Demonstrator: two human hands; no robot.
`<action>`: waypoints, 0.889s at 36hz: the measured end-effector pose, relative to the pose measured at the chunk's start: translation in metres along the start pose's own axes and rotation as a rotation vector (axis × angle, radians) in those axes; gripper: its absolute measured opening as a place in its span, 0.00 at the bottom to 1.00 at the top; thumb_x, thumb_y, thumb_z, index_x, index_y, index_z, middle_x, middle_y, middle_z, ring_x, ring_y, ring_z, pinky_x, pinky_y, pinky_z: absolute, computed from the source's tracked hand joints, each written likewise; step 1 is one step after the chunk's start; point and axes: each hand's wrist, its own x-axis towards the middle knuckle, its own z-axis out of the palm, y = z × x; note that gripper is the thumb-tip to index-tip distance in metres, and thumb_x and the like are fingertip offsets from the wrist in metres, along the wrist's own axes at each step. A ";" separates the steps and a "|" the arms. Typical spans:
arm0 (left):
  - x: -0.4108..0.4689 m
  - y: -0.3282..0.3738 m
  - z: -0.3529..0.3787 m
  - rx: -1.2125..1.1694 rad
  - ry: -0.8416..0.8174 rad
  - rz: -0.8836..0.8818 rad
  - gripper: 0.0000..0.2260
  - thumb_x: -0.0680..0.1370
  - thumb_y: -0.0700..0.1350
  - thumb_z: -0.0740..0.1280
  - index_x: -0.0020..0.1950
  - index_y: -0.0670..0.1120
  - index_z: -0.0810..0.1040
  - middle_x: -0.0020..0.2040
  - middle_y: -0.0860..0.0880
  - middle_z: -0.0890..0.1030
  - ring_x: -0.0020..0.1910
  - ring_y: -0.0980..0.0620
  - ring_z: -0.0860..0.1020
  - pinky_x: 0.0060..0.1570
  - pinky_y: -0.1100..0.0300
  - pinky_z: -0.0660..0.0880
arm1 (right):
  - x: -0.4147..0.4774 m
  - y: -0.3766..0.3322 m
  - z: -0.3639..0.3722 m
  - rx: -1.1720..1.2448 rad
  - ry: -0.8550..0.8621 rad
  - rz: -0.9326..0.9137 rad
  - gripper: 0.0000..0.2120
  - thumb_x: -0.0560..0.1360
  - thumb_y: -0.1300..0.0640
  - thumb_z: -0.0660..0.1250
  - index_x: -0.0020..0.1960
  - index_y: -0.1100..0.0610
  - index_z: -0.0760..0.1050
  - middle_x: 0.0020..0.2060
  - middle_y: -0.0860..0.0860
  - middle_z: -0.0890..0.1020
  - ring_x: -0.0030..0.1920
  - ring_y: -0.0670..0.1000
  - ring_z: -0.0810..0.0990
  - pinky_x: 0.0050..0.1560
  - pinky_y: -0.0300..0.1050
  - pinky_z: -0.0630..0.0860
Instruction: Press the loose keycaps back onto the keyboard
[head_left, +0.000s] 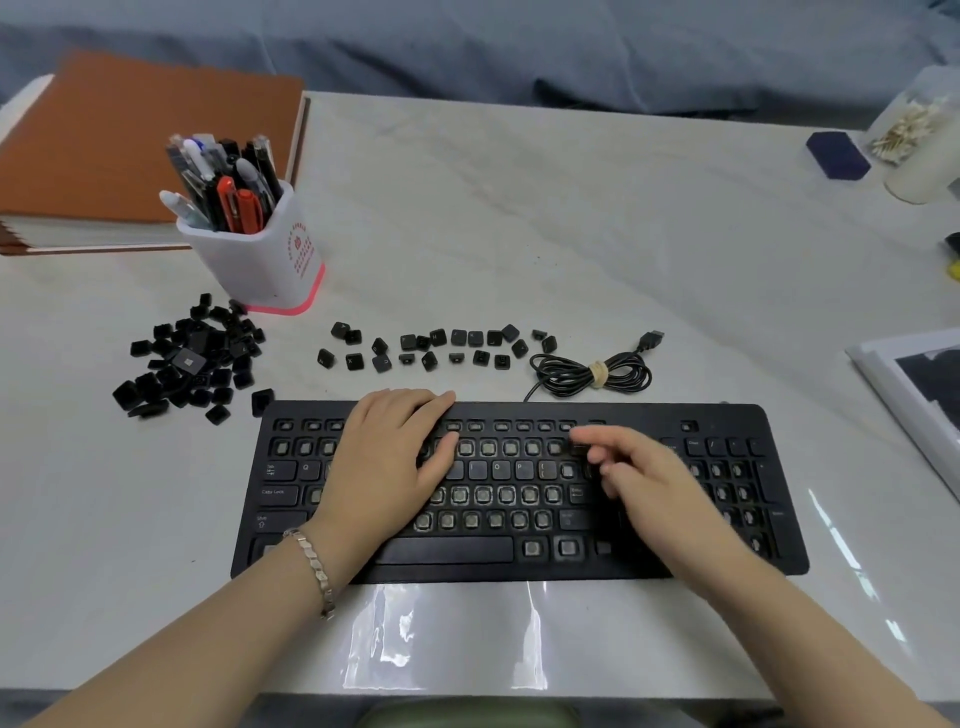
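Left hand (395, 452) is lying flat on the keyboard (519, 564), fingers straight and together; right hand (644, 478) is touching a keycap (578, 448) right of centre with its fingertips (597, 435), grip too blurred to tell.

The black keyboard (519, 564) has white legends on its seated caps. At its left edge is "Tab" with "Q" just right of it, "Caps Lock" one row nearer, and "Shift" nearer again. Right of centre in the Tab row are "I", "O" and "P". In the pile of loose keycaps (156, 384) at the left, one grey-topped keycap (187, 360) shows the four-pane Windows sign. The white pen holder (270, 260) carries red print, too small to read.
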 end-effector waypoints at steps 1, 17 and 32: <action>0.000 0.000 0.000 -0.002 -0.001 0.000 0.19 0.76 0.51 0.58 0.59 0.42 0.80 0.50 0.47 0.80 0.51 0.52 0.71 0.59 0.57 0.63 | 0.001 -0.005 -0.003 0.180 -0.024 0.059 0.21 0.74 0.75 0.51 0.53 0.57 0.77 0.40 0.48 0.73 0.36 0.43 0.70 0.41 0.30 0.70; 0.000 0.001 -0.001 -0.005 0.026 0.017 0.18 0.76 0.50 0.59 0.57 0.41 0.80 0.49 0.47 0.81 0.50 0.52 0.71 0.58 0.58 0.63 | -0.012 -0.024 0.009 0.863 -0.057 0.023 0.13 0.73 0.73 0.59 0.52 0.61 0.75 0.42 0.56 0.85 0.43 0.51 0.84 0.40 0.34 0.79; 0.000 -0.001 0.000 -0.014 0.010 0.007 0.19 0.76 0.51 0.58 0.58 0.41 0.80 0.49 0.47 0.81 0.51 0.52 0.71 0.58 0.58 0.63 | -0.013 -0.016 0.003 0.397 0.069 -0.136 0.12 0.70 0.72 0.67 0.46 0.56 0.79 0.32 0.40 0.82 0.35 0.38 0.79 0.40 0.27 0.72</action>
